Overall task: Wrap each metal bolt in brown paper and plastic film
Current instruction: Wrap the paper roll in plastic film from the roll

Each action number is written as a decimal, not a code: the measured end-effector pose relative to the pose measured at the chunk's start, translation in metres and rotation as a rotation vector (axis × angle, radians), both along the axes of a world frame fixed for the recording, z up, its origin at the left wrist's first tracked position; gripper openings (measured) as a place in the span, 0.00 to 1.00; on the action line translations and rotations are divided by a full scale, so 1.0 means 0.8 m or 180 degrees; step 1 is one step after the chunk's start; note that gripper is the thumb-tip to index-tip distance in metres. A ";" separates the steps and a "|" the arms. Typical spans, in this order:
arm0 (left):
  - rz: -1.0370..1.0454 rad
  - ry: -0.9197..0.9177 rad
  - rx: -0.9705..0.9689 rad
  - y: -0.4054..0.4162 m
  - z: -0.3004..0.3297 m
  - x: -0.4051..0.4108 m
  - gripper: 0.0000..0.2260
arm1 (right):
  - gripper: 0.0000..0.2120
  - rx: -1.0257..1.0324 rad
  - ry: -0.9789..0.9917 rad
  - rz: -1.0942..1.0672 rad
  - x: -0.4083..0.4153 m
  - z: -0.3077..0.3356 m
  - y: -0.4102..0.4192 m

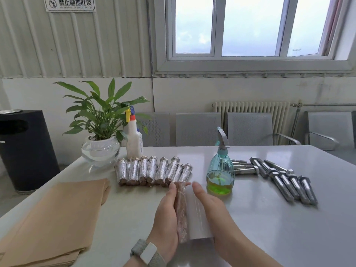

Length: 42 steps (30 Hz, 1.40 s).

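Note:
A paper-wrapped bolt (181, 212) lies lengthwise on the table in front of me, partly covered in clear plastic film. My left hand (167, 214) lies against its left side, fingers nearly straight. My right hand (210, 207) rests, fingers extended, on the roll of plastic film (197, 218) just right of the bolt. Several finished wrapped bolts (154, 170) lie in a row beyond my hands. Several bare metal bolts (285, 180) lie at the right. A stack of brown paper sheets (54, 218) lies at the left.
A teal spray bottle (220, 170) with green liquid stands just beyond my right hand. A white spray bottle (134, 139) and a potted plant (100, 145) stand at the back left of the white table (269, 228). Chairs line the far side.

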<state>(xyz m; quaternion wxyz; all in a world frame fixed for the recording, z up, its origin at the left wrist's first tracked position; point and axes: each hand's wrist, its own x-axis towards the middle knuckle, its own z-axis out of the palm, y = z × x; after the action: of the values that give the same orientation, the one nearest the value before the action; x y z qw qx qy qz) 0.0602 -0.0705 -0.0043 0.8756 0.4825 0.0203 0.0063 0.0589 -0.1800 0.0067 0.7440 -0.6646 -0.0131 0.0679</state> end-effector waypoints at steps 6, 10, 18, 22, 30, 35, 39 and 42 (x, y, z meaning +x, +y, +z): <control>0.0436 -0.0417 0.1130 0.009 -0.002 0.007 0.25 | 0.31 -0.0181 -0.0245 -0.0043 0.004 0.002 -0.010; 0.0578 -0.0518 0.1095 0.003 0.003 0.002 0.28 | 0.32 -0.0516 -0.0534 -0.0204 0.001 0.004 -0.007; 0.0024 -0.0364 -0.0008 -0.004 0.008 -0.008 0.22 | 0.24 -0.0961 -0.1033 -0.0993 -0.001 -0.004 0.016; -0.0231 -0.0143 -0.0418 -0.002 0.003 -0.006 0.23 | 0.27 -0.0824 -0.0752 -0.0914 0.002 -0.007 0.014; 0.0272 -0.0177 0.0447 0.004 0.004 0.006 0.23 | 0.30 0.0231 -0.0019 0.0084 0.005 -0.009 0.000; 0.0488 -0.0310 0.0831 0.004 0.005 0.004 0.27 | 0.34 -0.0222 -0.0527 -0.0135 0.006 -0.002 0.000; 0.0549 -0.0428 0.0631 0.000 0.003 0.002 0.28 | 0.38 -0.0466 -0.0835 -0.0435 0.004 -0.008 0.009; 0.0348 -0.0429 0.0337 0.001 0.001 0.000 0.24 | 0.36 -0.0411 -0.0965 -0.0766 -0.001 -0.011 0.019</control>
<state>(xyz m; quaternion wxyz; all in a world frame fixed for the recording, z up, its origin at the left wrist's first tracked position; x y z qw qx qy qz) 0.0598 -0.0701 -0.0036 0.8467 0.5247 -0.0127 0.0877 0.0582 -0.1648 -0.0019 0.6922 -0.7102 -0.0410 -0.1216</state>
